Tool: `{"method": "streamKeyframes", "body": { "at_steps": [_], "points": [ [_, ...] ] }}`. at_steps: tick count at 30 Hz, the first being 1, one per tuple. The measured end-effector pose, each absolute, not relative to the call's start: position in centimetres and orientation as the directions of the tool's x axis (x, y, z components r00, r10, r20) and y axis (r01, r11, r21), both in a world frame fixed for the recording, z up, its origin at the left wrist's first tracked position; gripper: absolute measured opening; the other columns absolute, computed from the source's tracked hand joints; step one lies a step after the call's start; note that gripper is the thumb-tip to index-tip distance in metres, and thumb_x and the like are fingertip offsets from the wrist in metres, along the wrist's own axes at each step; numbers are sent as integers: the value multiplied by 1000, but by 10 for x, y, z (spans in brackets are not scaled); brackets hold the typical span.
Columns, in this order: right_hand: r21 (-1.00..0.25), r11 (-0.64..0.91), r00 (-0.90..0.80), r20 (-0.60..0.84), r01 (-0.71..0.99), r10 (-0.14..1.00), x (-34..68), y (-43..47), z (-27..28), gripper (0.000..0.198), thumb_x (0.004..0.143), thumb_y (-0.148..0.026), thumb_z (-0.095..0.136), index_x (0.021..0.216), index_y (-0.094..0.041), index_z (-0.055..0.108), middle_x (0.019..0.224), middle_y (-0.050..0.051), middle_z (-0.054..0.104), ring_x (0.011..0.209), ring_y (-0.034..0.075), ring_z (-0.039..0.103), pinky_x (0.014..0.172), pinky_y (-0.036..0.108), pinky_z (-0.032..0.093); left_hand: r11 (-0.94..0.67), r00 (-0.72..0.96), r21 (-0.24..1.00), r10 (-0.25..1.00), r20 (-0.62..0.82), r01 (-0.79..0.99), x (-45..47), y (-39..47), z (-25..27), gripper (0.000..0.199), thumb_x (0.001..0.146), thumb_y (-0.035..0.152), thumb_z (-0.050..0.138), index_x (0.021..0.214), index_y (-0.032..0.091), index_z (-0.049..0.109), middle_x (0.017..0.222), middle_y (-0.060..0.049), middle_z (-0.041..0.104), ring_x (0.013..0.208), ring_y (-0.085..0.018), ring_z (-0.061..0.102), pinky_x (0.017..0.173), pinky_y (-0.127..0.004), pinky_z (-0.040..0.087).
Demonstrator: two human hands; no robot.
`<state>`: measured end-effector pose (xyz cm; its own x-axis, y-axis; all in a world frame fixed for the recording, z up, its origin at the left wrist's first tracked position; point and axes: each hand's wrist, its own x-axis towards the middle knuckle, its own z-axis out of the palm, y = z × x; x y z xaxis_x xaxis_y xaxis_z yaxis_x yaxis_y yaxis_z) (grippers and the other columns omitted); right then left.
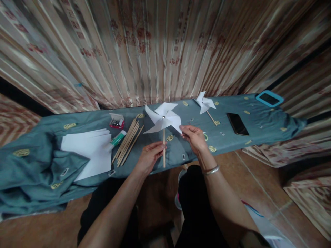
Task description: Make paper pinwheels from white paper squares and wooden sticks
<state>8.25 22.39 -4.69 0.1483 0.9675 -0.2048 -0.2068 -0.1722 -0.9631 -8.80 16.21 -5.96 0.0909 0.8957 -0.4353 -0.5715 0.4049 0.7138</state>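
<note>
A white paper pinwheel (169, 120) stands upright in front of me, its blades fixed by a small metal pin at the centre. My left hand (151, 155) is closed around its wooden stick (164, 156), thumb and fingers pinching it below the blades. With thumb and forefinger, my right hand (193, 136) pinches the tip of the lower right blade. A second white pinwheel (204, 102) lies on the cloth behind and to the right. Left of my left hand rests a bundle of thin wooden sticks (128, 141).
A stack of white paper (95, 151), a green and white glue stick (118, 137) and a small box of metal pins (117, 121) lie left on the grey-green cloth (88, 120). Rightward are a black phone (237, 124) and a blue-framed tablet (269, 99). Curtains (155, 51) hang behind.
</note>
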Motion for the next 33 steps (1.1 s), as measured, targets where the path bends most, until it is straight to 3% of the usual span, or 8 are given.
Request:
{"method": "streamKeyframes", "body": {
  "at_steps": [7,24,33],
  "points": [
    [-937,-246,65,-270,-249,961,75,216,-42,38,39,-42,90,57,-17,69,49,-4,60,46,4,49,45,17,38,402,73,712,892,-446,-575,-88,162,-58,35,44,24,89,74,11,76,65,-4,70,61,-8,60,63,-19,46],
    [-910,-315,-83,-304,-270,949,57,205,-42,34,45,-42,88,59,-18,68,57,-2,66,48,5,50,48,19,41,387,50,724,897,-439,-572,-86,163,-61,33,46,23,89,73,12,75,65,-3,70,62,-9,60,64,-21,45],
    [-935,-280,-104,-263,-217,959,51,204,-47,34,46,-44,86,59,-18,69,56,-2,66,47,5,49,48,19,38,388,51,720,896,-442,-575,-85,161,-61,33,45,23,89,72,13,75,67,-3,71,62,-9,60,65,-21,47]
  ]
}}
